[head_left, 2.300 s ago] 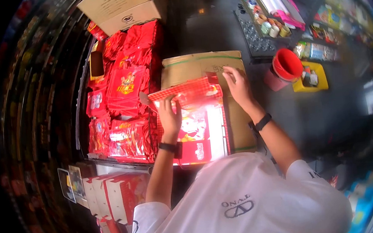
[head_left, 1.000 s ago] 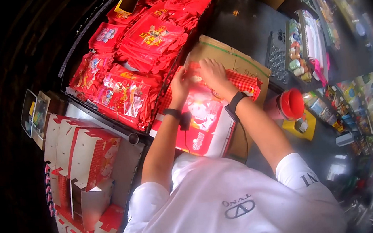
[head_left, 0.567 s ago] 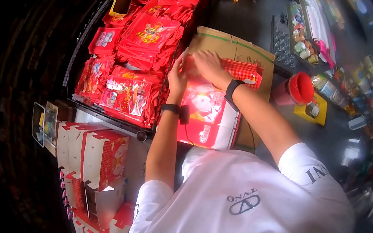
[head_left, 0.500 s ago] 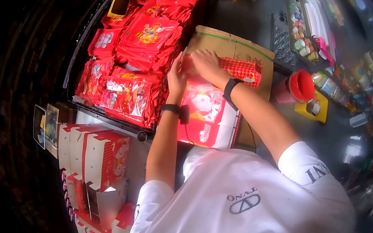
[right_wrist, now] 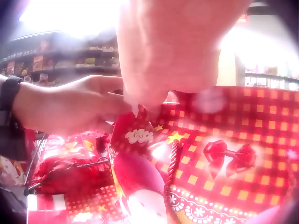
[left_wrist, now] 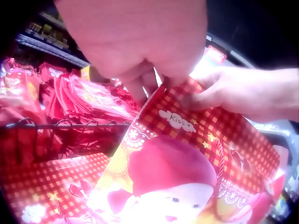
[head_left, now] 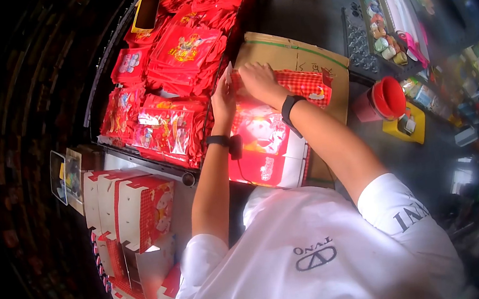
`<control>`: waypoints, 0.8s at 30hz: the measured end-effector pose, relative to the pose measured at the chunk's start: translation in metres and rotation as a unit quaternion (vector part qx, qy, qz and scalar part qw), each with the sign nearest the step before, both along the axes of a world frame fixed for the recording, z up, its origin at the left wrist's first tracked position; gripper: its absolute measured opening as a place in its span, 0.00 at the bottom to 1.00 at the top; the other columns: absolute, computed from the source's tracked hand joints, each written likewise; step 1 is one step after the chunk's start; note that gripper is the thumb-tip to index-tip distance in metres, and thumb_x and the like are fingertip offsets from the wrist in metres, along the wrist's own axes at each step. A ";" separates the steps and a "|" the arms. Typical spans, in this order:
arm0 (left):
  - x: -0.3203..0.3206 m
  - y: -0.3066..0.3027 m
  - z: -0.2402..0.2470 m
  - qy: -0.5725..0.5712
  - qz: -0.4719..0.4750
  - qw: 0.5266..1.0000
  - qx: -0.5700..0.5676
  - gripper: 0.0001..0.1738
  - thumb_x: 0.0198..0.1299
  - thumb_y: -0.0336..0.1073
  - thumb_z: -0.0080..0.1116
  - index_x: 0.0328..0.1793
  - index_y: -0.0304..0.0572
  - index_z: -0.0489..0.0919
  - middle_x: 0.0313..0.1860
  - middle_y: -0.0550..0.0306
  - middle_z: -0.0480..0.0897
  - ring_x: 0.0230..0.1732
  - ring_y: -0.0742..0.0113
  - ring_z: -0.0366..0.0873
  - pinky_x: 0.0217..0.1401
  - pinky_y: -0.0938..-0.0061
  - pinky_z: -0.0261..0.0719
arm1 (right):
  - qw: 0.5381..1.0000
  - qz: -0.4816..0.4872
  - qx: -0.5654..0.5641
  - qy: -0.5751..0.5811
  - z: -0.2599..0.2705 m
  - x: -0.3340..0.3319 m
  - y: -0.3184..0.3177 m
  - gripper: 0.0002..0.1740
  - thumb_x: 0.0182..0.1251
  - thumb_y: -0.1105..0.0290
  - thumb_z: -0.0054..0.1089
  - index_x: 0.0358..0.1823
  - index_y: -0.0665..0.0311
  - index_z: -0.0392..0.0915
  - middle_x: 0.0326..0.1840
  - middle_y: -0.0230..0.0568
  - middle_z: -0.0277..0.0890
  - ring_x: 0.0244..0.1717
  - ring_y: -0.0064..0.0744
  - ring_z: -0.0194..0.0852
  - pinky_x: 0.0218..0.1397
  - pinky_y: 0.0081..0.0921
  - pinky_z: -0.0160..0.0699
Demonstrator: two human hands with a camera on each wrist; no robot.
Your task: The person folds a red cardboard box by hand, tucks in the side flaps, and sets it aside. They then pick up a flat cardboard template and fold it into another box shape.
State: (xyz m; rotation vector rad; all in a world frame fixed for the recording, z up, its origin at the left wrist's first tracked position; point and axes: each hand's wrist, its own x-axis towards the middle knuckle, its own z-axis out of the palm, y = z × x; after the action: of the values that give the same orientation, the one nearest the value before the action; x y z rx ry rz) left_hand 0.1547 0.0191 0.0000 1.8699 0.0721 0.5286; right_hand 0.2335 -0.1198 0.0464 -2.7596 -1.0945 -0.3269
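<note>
Red checked gift box [head_left: 267,141], flat, unfolded

Around you the floor [head_left: 306,4] was dark and glossy, catching a small glint of light. To your left stood a wire rack [head_left: 148,161] heaped with red packets [head_left: 183,45], with folded red-and-white cartons [head_left: 135,200] stacked beside it. A flattened cardboard sheet [head_left: 294,55] covered the worktop. On your right sat a red cup [head_left: 389,97], a yellow tray [head_left: 421,132] and crowded shelves [head_left: 393,8].
</note>
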 end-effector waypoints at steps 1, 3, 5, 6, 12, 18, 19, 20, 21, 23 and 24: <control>0.000 0.000 0.003 -0.016 -0.006 1.000 0.006 0.37 0.70 0.17 0.51 0.84 0.48 0.67 0.71 0.43 0.82 0.70 0.58 0.83 0.66 0.68 0.82 | 1.000 0.000 -0.001 -0.003 0.000 -0.001 0.000 0.07 0.70 0.70 0.58 0.46 0.58 0.81 0.48 0.39 0.85 0.53 0.42 0.85 0.52 0.44 0.79; -0.003 -0.002 0.011 -0.021 -0.012 1.000 0.007 0.36 0.69 0.17 0.51 0.84 0.50 0.69 0.70 0.41 0.82 0.68 0.55 0.84 0.63 0.67 0.84 | 1.000 -0.004 -0.004 0.001 -0.001 0.000 0.001 0.07 0.70 0.70 0.58 0.46 0.58 0.82 0.48 0.38 0.85 0.54 0.41 0.85 0.53 0.43 0.79; -0.008 -0.004 0.023 0.000 -0.014 1.000 -0.005 0.36 0.69 0.17 0.52 0.83 0.51 0.70 0.71 0.39 0.81 0.68 0.51 0.84 0.61 0.66 0.85 | 1.000 -0.006 -0.010 0.002 -0.003 -0.001 0.001 0.07 0.70 0.70 0.58 0.46 0.58 0.82 0.48 0.38 0.85 0.54 0.41 0.84 0.53 0.43 0.79; -0.007 -0.003 0.020 -0.007 -0.013 1.000 0.001 0.36 0.68 0.18 0.52 0.82 0.51 0.71 0.70 0.39 0.82 0.67 0.50 0.84 0.61 0.66 0.85 | 1.000 -0.007 -0.014 0.001 -0.002 -0.001 0.001 0.07 0.70 0.70 0.58 0.46 0.58 0.82 0.48 0.38 0.85 0.54 0.40 0.84 0.54 0.42 0.78; -0.002 0.003 0.014 0.087 0.021 0.993 0.078 0.38 0.66 0.21 0.55 0.83 0.58 0.71 0.54 0.33 0.85 0.53 0.40 0.88 0.52 0.61 0.86 | 1.000 -0.005 -0.027 0.001 0.002 -0.004 0.001 0.08 0.69 0.70 0.58 0.46 0.58 0.83 0.49 0.37 0.85 0.55 0.39 0.83 0.55 0.41 0.77; -0.005 -0.002 0.024 0.111 0.022 0.986 0.124 0.40 0.64 0.21 0.56 0.83 0.62 0.71 0.39 0.30 0.81 0.36 0.35 0.82 0.41 0.56 0.81 | 1.000 0.017 -0.003 -0.018 -0.005 -0.001 -0.007 0.07 0.68 0.71 0.58 0.44 0.59 0.83 0.47 0.36 0.84 0.54 0.39 0.82 0.56 0.41 0.76; -0.004 -0.002 0.019 0.087 0.021 0.988 0.125 0.41 0.64 0.20 0.57 0.83 0.62 0.71 0.35 0.31 0.79 0.33 0.36 0.78 0.39 0.60 0.80 | 0.999 0.023 0.005 -0.025 -0.007 -0.001 -0.008 0.07 0.68 0.71 0.58 0.44 0.59 0.83 0.47 0.36 0.84 0.54 0.39 0.82 0.56 0.41 0.75; -0.003 -0.002 0.015 0.063 0.019 0.990 0.125 0.41 0.64 0.20 0.57 0.84 0.61 0.70 0.32 0.32 0.76 0.29 0.37 0.73 0.38 0.63 0.79 | 0.999 0.023 0.012 -0.021 -0.009 0.000 -0.009 0.07 0.68 0.71 0.58 0.44 0.59 0.83 0.47 0.36 0.84 0.54 0.40 0.81 0.56 0.41 0.75; -0.006 -0.003 0.025 0.090 0.013 0.985 0.150 0.42 0.64 0.19 0.57 0.84 0.61 0.69 0.38 0.29 0.80 0.35 0.34 0.82 0.41 0.56 0.81 | 0.999 0.023 0.019 -0.018 -0.011 0.000 -0.009 0.08 0.68 0.71 0.58 0.44 0.59 0.83 0.47 0.36 0.83 0.54 0.40 0.81 0.57 0.41 0.75; -0.006 -0.001 0.026 0.066 0.004 0.979 0.192 0.41 0.64 0.21 0.56 0.84 0.60 0.68 0.46 0.32 0.84 0.40 0.35 0.85 0.44 0.52 0.84 | 0.999 0.024 0.032 -0.005 -0.011 0.002 -0.009 0.09 0.64 0.67 0.63 0.44 0.59 0.82 0.47 0.38 0.83 0.56 0.41 0.80 0.57 0.42 0.73; -0.007 -0.001 0.026 0.055 -0.001 0.975 0.213 0.41 0.64 0.23 0.56 0.84 0.59 0.68 0.50 0.33 0.86 0.42 0.35 0.87 0.46 0.50 0.85 | 0.999 0.021 0.038 0.007 -0.013 0.003 -0.009 0.14 0.61 0.63 0.69 0.45 0.60 0.82 0.47 0.39 0.83 0.58 0.43 0.79 0.58 0.43 0.72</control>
State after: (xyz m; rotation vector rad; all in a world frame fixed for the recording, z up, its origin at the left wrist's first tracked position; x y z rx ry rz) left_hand 0.1478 0.0181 0.0263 2.3188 0.0324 0.4627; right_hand 0.2364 -0.1291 0.0329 -2.6653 -1.1112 -0.3368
